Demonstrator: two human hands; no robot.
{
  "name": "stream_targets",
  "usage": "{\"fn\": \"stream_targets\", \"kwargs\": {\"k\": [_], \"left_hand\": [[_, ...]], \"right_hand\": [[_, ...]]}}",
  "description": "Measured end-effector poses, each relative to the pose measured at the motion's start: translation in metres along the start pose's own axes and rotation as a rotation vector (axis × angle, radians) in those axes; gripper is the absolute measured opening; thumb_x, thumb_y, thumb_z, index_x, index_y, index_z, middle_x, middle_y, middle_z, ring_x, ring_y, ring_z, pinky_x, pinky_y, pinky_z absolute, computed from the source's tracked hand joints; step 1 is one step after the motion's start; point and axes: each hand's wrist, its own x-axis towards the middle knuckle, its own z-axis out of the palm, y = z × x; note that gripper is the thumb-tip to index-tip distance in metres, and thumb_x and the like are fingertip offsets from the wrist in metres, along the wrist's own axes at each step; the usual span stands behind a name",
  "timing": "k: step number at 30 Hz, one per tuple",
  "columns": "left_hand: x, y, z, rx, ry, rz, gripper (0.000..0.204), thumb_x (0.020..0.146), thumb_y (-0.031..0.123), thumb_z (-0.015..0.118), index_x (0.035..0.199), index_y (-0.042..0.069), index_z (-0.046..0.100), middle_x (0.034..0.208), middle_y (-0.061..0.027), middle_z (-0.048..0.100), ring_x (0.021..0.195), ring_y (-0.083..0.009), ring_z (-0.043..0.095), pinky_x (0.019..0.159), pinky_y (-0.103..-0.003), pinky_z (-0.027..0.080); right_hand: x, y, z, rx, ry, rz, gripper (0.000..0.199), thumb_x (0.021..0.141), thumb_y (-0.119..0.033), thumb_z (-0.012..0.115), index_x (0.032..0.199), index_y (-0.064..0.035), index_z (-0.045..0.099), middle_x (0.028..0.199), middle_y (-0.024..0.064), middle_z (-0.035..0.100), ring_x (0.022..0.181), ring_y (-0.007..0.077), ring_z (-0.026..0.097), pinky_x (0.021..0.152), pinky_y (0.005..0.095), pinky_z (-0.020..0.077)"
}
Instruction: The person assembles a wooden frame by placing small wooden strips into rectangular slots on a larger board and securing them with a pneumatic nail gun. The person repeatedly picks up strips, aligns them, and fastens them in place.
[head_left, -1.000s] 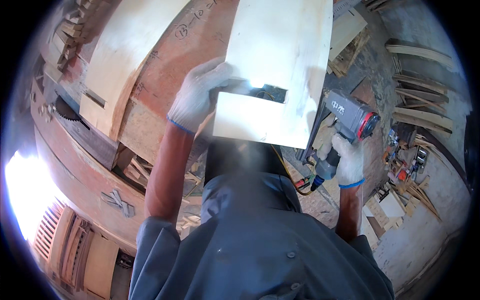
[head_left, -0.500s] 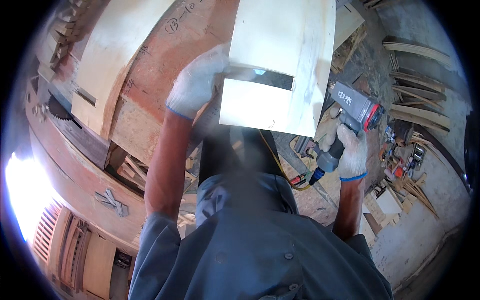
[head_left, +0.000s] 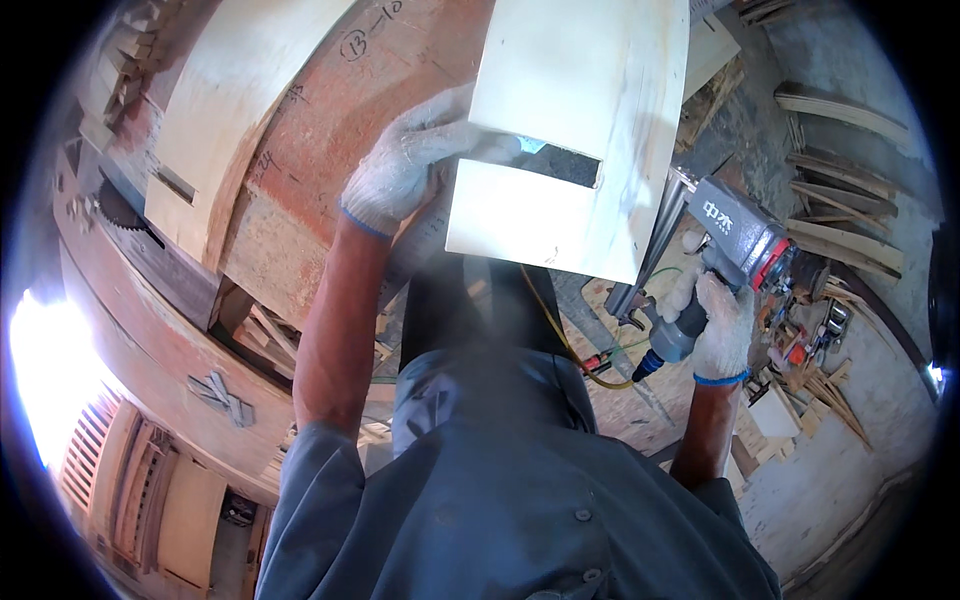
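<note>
My left hand point(head_left: 395, 165) grips the pale panel point(head_left: 575, 80) at left; beyond its right edge, my right hand point(head_left: 718, 325) clasps a nail gun point(head_left: 742, 235).

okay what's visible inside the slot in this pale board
A dark surface and a pale blue patch; your left hand is at the left end of the slot. The board covers whatever else lies underneath.

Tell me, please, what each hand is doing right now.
Left white-gloved hand: holding the pale, notched, flat wooden board.
Right white-gloved hand: closed, holding the grey, red-ringed nail gun.
</note>
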Motion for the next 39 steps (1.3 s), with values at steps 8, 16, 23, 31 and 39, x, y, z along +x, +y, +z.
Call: {"fn": "stream_targets", "kwargs": {"k": [8,16,23,31,39], "left_hand": [[0.006,-0.009,-0.013,-0.026,-0.053,0.036,0.052,0.098,0.005,0.066,0.145,-0.012,0.052,0.124,-0.0246,0.072,0.113,-0.0311,0.074,0.102,-0.038,0.059],[0.008,-0.012,-0.020,-0.084,-0.107,0.048,0.055,0.098,0.011,0.070,0.145,-0.012,0.053,0.126,-0.0249,0.070,0.113,-0.0332,0.073,0.103,-0.042,0.058],[0.008,-0.012,-0.017,-0.002,-0.108,0.091,0.070,0.098,0.026,0.072,0.151,-0.011,0.045,0.130,-0.0250,0.069,0.115,-0.0309,0.072,0.102,-0.040,0.058],[0.009,-0.014,-0.020,-0.026,-0.143,0.082,0.071,0.100,0.025,0.071,0.154,-0.010,0.041,0.131,-0.0271,0.069,0.116,-0.0329,0.074,0.102,-0.042,0.061],[0.009,-0.019,-0.022,-0.061,-0.153,0.083,0.070,0.099,0.025,0.072,0.152,-0.010,0.043,0.130,-0.0274,0.069,0.116,-0.0329,0.074,0.100,-0.041,0.061]], "right_hand": [[-0.009,-0.033,0.007,-0.025,0.043,0.033,0.037,0.096,-0.004,0.053,0.132,0.0037,0.059,0.075,0.0060,0.059,0.066,0.0168,0.058,0.064,0.0306,0.0498],[-0.015,-0.046,0.002,-0.118,0.006,0.018,0.047,0.093,-0.012,0.055,0.135,0.0092,0.056,0.076,0.0086,0.062,0.061,0.0167,0.059,0.058,0.0313,0.0498],[-0.008,-0.061,0.012,-0.213,-0.065,-0.025,0.053,0.090,-0.018,0.064,0.135,0.0096,0.056,0.074,0.0085,0.062,0.060,0.0174,0.061,0.059,0.0322,0.0517],[-0.005,-0.067,0.005,-0.256,-0.166,-0.005,0.062,0.091,-0.030,0.075,0.136,0.0084,0.055,0.073,0.0083,0.064,0.060,0.0183,0.063,0.058,0.0318,0.0525],[-0.003,-0.073,0.012,-0.175,-0.171,0.069,0.063,0.089,-0.028,0.076,0.136,0.0091,0.055,0.074,0.0098,0.065,0.059,0.0195,0.064,0.056,0.0325,0.0548]]}}
